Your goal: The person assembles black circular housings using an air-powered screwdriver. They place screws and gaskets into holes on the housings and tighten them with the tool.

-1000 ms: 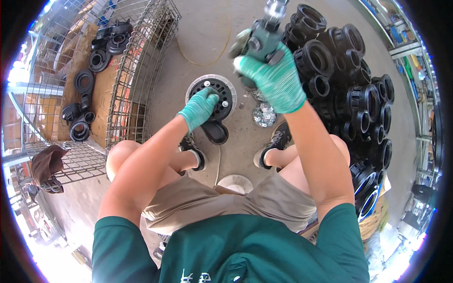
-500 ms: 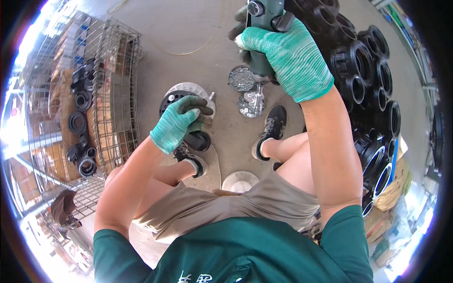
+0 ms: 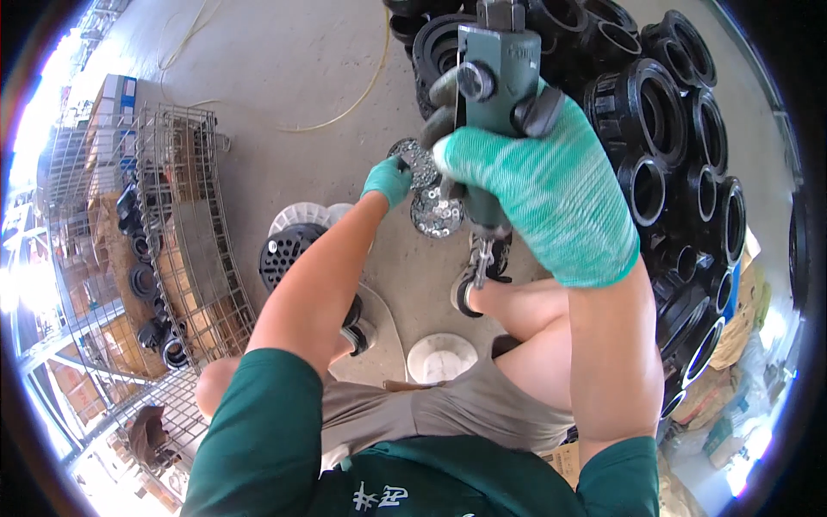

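My right hand (image 3: 551, 181), in a green knitted glove with dark fingers, is wrapped round the handle of a green air wrench (image 3: 502, 73). The tool has a silver knob, a black lever and a metal fitting at the handle's lower end. Lower and to the left, my gloved left hand (image 3: 388, 181) is at a round dish of small metal hardware (image 3: 417, 164). Its fingers are mostly hidden by the back of the hand. A second dish with washer-like rings (image 3: 437, 212) sits just beside it. A black slotted round grate (image 3: 289, 254) lies left of my left forearm.
Black ribbed pipe fittings (image 3: 650, 121) are piled along the right. A wire cage (image 3: 185, 198) holding cardboard and black parts stands at left. A thin yellow hose (image 3: 362, 99) curves across the floor. A white round lid-like object (image 3: 441, 358) lies between my legs.
My left hand has moved forward and right, from above the grate to the dish of hardware. The air wrench, still in my right hand, appears lower and larger. The whole view has shifted.
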`<action>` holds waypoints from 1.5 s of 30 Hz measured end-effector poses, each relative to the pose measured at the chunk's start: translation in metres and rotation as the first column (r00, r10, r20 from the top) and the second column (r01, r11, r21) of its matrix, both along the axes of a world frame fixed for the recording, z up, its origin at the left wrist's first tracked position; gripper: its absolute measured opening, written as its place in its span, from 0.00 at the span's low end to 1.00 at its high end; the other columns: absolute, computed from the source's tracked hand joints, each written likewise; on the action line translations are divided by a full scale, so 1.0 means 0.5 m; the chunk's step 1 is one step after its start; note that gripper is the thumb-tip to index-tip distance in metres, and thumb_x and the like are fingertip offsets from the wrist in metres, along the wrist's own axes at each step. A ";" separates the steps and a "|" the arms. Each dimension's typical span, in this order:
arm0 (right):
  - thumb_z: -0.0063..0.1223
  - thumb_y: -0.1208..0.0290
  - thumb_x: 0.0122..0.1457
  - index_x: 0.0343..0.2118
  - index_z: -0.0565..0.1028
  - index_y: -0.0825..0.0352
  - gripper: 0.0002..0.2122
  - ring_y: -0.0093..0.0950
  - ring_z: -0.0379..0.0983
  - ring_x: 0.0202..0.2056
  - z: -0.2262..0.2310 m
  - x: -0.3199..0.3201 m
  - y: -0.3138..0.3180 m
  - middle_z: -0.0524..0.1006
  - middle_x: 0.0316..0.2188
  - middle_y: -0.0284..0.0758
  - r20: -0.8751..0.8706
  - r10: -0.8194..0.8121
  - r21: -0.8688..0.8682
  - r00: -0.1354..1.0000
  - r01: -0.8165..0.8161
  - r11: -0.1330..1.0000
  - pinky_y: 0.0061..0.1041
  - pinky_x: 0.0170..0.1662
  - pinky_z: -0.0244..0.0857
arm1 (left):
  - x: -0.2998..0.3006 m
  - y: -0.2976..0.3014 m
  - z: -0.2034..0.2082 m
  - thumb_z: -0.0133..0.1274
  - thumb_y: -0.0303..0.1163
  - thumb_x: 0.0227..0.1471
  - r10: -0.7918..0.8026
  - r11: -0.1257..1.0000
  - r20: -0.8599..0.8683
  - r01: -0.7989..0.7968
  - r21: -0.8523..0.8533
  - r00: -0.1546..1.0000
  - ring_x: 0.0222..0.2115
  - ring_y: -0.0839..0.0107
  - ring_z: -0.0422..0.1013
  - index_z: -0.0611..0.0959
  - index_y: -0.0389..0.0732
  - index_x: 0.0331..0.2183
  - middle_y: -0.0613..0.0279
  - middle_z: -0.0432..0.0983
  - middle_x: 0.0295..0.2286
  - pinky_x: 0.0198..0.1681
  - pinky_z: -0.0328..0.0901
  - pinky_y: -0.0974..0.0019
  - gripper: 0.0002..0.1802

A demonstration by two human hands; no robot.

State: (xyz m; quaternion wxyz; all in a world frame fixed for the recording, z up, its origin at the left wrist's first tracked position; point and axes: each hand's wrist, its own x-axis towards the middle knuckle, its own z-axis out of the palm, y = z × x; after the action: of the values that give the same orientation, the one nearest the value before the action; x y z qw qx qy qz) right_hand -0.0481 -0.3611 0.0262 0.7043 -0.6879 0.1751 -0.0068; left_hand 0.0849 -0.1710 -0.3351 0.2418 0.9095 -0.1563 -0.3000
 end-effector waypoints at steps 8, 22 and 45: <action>0.65 0.77 0.49 0.43 0.79 0.66 0.16 0.17 0.75 0.28 0.024 0.008 -0.034 0.81 0.29 0.29 -0.110 -0.082 -0.021 0.991 0.080 0.997 0.19 0.33 0.71 | 0.015 -0.056 -0.105 0.55 0.44 0.53 -0.218 0.934 0.015 0.204 0.294 0.976 0.43 0.47 0.76 0.84 0.44 0.39 0.47 0.81 0.40 0.46 0.71 0.49 0.17; 0.68 0.74 0.47 0.43 0.78 0.67 0.18 0.21 0.78 0.33 0.035 0.016 0.025 0.82 0.33 0.32 -0.048 -0.218 -0.177 0.975 0.206 0.962 0.23 0.38 0.74 | 0.004 -0.085 -0.148 0.47 0.30 0.55 -0.184 0.907 -0.056 0.192 0.376 0.981 0.46 0.51 0.77 0.86 0.44 0.41 0.47 0.80 0.43 0.48 0.72 0.51 0.16; 0.65 0.74 0.52 0.41 0.76 0.68 0.14 0.23 0.76 0.32 0.012 0.044 0.126 0.80 0.31 0.34 0.157 0.209 0.031 0.965 -0.216 0.976 0.24 0.42 0.72 | -0.102 0.163 0.715 0.55 0.41 0.61 -0.220 0.544 -0.744 -0.554 -0.630 0.630 0.24 0.80 0.60 0.75 0.41 0.45 0.68 0.69 0.29 0.25 0.58 0.72 0.17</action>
State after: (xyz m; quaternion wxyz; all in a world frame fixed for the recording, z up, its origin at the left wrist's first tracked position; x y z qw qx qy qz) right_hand -0.0260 -0.2983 0.0321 0.7285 -0.6832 0.0458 0.0202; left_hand 0.0341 -0.0895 0.0222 0.7073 0.4834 -0.0619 -0.5121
